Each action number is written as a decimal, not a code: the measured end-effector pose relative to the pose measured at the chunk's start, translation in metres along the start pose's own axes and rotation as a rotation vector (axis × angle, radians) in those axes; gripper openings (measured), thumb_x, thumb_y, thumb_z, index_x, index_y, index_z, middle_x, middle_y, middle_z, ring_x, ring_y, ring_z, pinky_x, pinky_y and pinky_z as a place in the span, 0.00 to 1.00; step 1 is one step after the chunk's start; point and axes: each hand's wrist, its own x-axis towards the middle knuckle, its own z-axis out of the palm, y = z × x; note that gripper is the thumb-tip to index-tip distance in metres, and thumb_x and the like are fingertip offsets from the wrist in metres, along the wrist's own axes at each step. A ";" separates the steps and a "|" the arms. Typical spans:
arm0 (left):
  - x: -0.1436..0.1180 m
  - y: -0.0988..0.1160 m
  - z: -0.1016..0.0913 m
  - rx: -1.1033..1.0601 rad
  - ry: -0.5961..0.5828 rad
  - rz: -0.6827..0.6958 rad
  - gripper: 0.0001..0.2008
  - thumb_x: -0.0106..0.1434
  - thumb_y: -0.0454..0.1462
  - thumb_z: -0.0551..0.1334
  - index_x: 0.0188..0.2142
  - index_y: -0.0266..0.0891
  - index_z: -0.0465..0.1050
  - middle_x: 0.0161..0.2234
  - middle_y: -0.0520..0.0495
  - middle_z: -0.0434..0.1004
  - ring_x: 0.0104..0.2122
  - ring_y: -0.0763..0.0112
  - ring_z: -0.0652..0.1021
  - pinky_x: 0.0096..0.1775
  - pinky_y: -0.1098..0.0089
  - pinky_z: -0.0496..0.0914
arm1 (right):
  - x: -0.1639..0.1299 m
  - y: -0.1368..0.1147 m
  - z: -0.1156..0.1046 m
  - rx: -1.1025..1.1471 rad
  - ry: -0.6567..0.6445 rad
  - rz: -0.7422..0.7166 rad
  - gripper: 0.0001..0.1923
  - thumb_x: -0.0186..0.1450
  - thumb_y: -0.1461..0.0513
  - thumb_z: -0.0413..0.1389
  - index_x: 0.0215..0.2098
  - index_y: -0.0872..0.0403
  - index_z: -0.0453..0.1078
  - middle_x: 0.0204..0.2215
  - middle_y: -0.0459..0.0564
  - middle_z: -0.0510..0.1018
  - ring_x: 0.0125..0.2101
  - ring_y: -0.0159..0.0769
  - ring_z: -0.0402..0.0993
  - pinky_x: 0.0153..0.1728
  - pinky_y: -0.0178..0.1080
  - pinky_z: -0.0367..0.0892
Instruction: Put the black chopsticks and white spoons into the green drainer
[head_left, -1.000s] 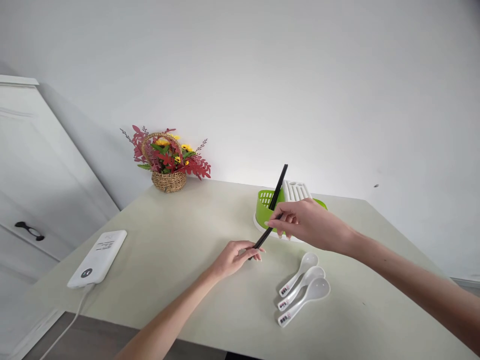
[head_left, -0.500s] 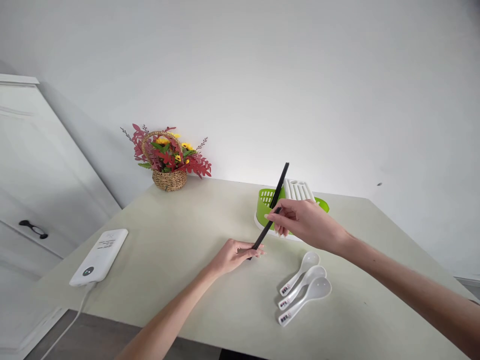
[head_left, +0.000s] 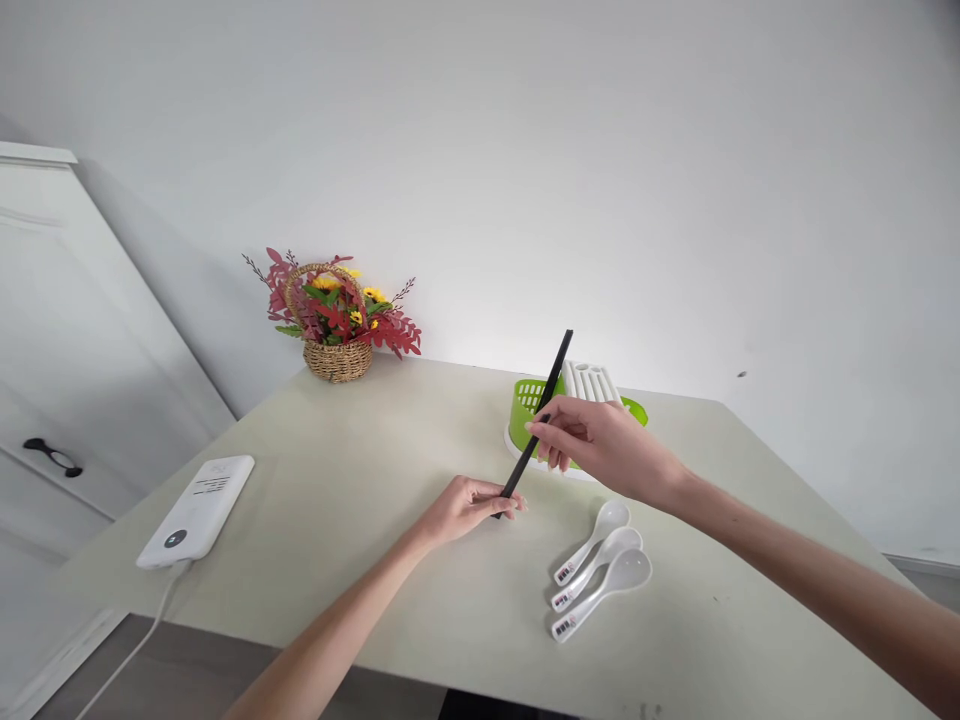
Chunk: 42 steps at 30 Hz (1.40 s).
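Note:
Black chopsticks [head_left: 553, 372] slant up and to the right above the pale table [head_left: 360, 480]. My left hand [head_left: 466, 507] rests on the table and pinches their lower end. My right hand [head_left: 592, 445] grips them near the middle with thumb and fingers. Just behind my right hand stands a green and white utensil holder [head_left: 525, 405], partly hidden by the hand. Three white spoons [head_left: 596, 580] lie side by side on the table, in front of my right forearm.
A wicker basket of red and yellow flowers [head_left: 336, 320] stands at the table's back left, against the wall. A white device with a cable [head_left: 196, 510] lies near the left edge. A white cabinet [head_left: 67, 380] stands to the left of the table.
My right hand has slid slightly left and up along the chopsticks. My left hand keeps its hold on the lower end. The view has shifted a little.

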 end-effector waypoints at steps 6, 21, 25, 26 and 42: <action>0.000 -0.009 0.001 -0.010 0.021 0.002 0.23 0.66 0.53 0.67 0.46 0.35 0.84 0.45 0.41 0.86 0.42 0.60 0.84 0.51 0.62 0.76 | 0.001 -0.001 0.003 -0.037 0.070 -0.007 0.16 0.72 0.47 0.51 0.34 0.48 0.68 0.29 0.44 0.82 0.26 0.35 0.78 0.33 0.40 0.72; 0.001 -0.016 0.000 0.096 0.149 0.017 0.26 0.69 0.54 0.62 0.54 0.36 0.74 0.40 0.41 0.84 0.28 0.70 0.80 0.34 0.69 0.75 | 0.036 -0.006 -0.109 -0.139 0.674 -0.060 0.13 0.70 0.50 0.58 0.35 0.49 0.72 0.28 0.47 0.81 0.23 0.32 0.74 0.27 0.39 0.70; 0.002 -0.016 0.001 0.111 0.136 0.018 0.24 0.70 0.55 0.60 0.48 0.36 0.76 0.38 0.42 0.83 0.27 0.71 0.79 0.33 0.70 0.74 | 0.064 0.023 -0.095 -0.177 0.512 -0.003 0.13 0.71 0.51 0.57 0.35 0.51 0.70 0.29 0.48 0.82 0.22 0.31 0.75 0.27 0.38 0.71; 0.002 -0.015 0.001 0.114 0.130 0.018 0.24 0.71 0.55 0.60 0.47 0.35 0.77 0.37 0.43 0.82 0.27 0.72 0.79 0.33 0.70 0.74 | 0.071 0.030 -0.089 -0.178 0.469 0.024 0.13 0.71 0.52 0.57 0.35 0.51 0.70 0.29 0.48 0.83 0.22 0.31 0.75 0.27 0.38 0.72; 0.005 -0.010 0.002 0.153 0.127 -0.015 0.24 0.72 0.55 0.58 0.40 0.36 0.77 0.34 0.45 0.81 0.27 0.73 0.78 0.32 0.73 0.72 | 0.060 0.044 -0.063 -0.359 0.430 0.004 0.15 0.71 0.50 0.54 0.50 0.50 0.71 0.33 0.46 0.85 0.24 0.34 0.78 0.27 0.37 0.67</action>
